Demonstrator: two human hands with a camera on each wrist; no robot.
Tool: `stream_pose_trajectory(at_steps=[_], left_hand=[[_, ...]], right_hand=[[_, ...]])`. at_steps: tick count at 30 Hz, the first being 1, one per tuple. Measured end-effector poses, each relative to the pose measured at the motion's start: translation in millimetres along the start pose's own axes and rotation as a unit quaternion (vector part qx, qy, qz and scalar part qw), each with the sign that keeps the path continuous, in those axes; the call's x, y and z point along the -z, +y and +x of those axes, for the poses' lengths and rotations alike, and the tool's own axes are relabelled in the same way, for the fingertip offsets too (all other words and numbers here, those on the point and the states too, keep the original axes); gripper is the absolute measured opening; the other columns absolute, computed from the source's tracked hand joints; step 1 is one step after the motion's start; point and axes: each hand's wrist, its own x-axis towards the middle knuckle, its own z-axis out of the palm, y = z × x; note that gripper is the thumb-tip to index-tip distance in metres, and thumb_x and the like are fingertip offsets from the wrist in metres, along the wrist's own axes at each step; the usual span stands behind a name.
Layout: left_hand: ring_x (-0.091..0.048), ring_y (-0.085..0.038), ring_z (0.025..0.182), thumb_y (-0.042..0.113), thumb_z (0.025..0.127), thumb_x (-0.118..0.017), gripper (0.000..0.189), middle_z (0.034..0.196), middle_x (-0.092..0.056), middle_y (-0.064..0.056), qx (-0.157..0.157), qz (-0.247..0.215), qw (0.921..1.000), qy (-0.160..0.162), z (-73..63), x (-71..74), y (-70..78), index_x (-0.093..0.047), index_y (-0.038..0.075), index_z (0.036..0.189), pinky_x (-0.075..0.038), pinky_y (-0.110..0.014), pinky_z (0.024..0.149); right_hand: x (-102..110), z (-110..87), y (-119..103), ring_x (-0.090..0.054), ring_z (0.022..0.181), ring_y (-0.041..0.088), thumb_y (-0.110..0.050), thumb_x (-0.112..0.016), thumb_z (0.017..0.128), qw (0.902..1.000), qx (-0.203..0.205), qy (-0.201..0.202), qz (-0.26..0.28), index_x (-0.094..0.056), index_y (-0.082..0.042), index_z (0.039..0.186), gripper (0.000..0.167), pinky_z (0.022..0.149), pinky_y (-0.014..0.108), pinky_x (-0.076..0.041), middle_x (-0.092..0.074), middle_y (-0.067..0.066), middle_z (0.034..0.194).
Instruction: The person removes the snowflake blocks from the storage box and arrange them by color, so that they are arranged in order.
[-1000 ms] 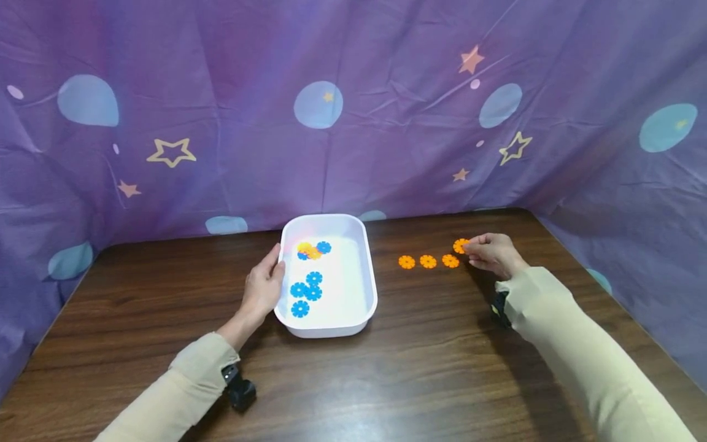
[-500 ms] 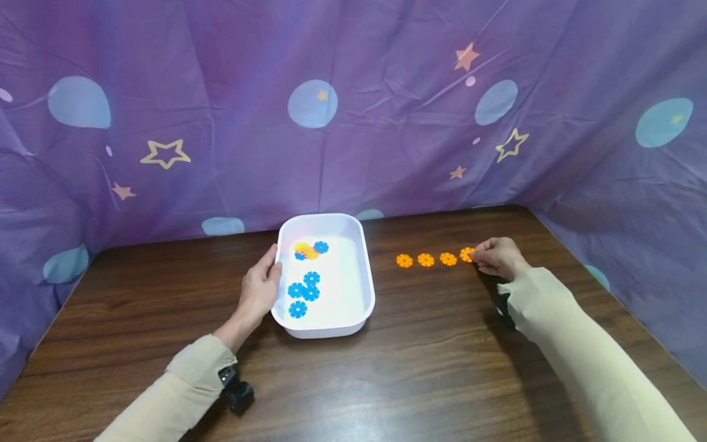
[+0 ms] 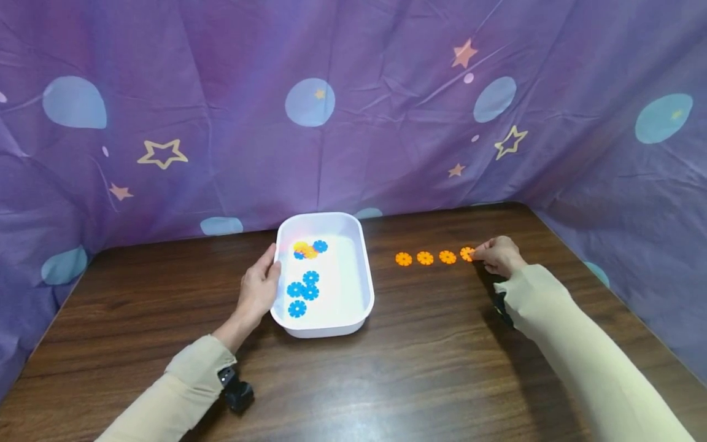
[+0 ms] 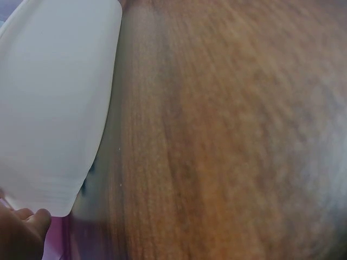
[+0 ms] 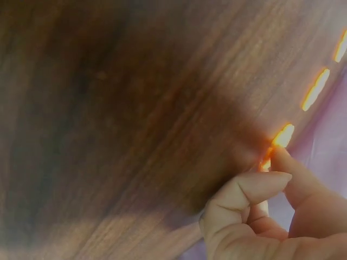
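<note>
My left hand [image 3: 258,290] grips the left side of a white plastic tray [image 3: 361,301], thumb over the rim; in the left wrist view its fingers [image 4: 38,221] show at the tray's corner. Flat blue notched discs [image 3: 297,309] lie in the tray, with yellow and orange ones [image 3: 310,252] overlapping at the back. Right of the tray, orange notched discs [image 3: 424,258] form a row on the table. My right hand [image 3: 499,255] touches the rightmost orange disc [image 3: 466,253] with its index fingertip; in the right wrist view the thumb [image 5: 265,186] stands apart from that disc.
The dark wooden table [image 3: 342,393] carries everything. Behind it and at its right hangs a purple curtain [image 3: 248,123] with stars and balloons, close to the table's back edge. A black wrist camera [image 3: 237,390] sits beneath the left sleeve.
The right hand has brought the last orange disc down and right to the end of the row, and its pinch has loosened. The left hand has kept its grip on the tray.
</note>
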Motion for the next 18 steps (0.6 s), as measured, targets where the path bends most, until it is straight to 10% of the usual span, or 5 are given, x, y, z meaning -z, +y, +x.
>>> stream_pose_trajectory(at_steps=[18], left_hand=[[-0.03,-0.024,0.139,0.014,0.1,-0.039,0.047,0.15,-0.033,-0.01,-0.002,0.005,1.0,0.003,0.3,-0.7,-2.0,-0.033,0.002,0.145,-0.022,-0.037,0.116]], right_hand=[[-8,-4.6,-18,-0.045,0.055,0.002,-0.009,-0.054,0.093,0.9968,0.054,-0.017,0.056,-0.05,0.0,0.095,0.01,0.051,0.016,-0.046,-0.052,-0.01,0.067]])
